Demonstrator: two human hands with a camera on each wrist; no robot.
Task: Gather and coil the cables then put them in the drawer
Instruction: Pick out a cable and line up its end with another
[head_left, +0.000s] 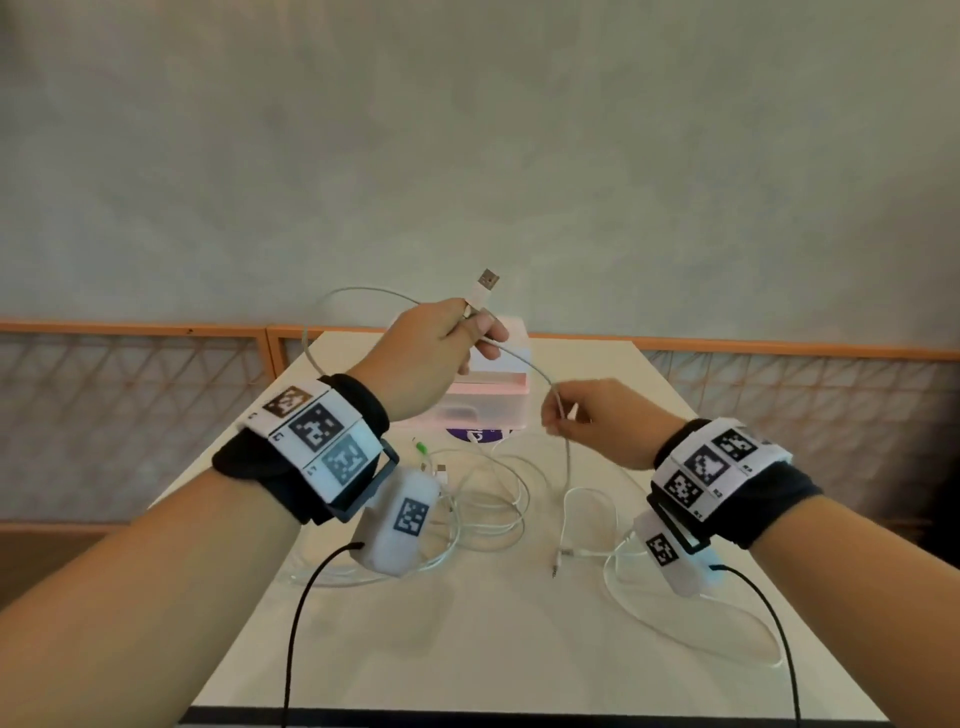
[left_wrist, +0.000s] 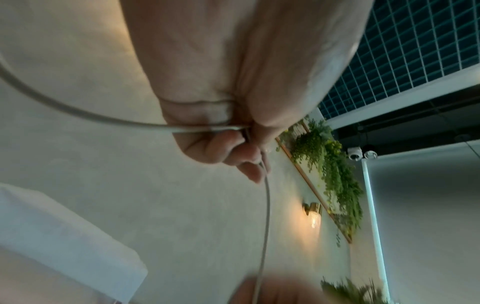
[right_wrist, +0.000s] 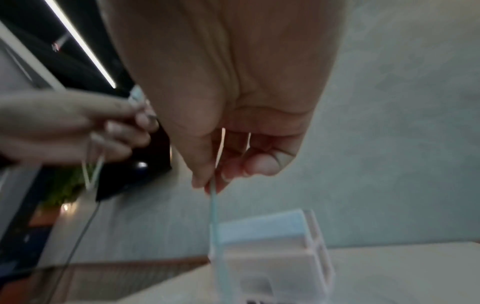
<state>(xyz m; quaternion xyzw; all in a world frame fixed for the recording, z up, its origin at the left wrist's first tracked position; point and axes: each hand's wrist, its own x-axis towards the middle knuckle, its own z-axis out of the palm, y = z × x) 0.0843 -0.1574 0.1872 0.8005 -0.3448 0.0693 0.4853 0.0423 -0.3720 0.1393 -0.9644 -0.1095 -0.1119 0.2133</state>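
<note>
Left hand grips the looped cable by its plug; right hand pinches it lower.

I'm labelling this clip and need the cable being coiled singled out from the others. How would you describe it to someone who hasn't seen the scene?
Start at the white table with the pink-and-white drawer box at its far end. Above it, the left hand grips a grey cable that runs to the right hand. Unlike the white cables lying loose on the table, it is lifted, with its USB plug pointing up.
</note>
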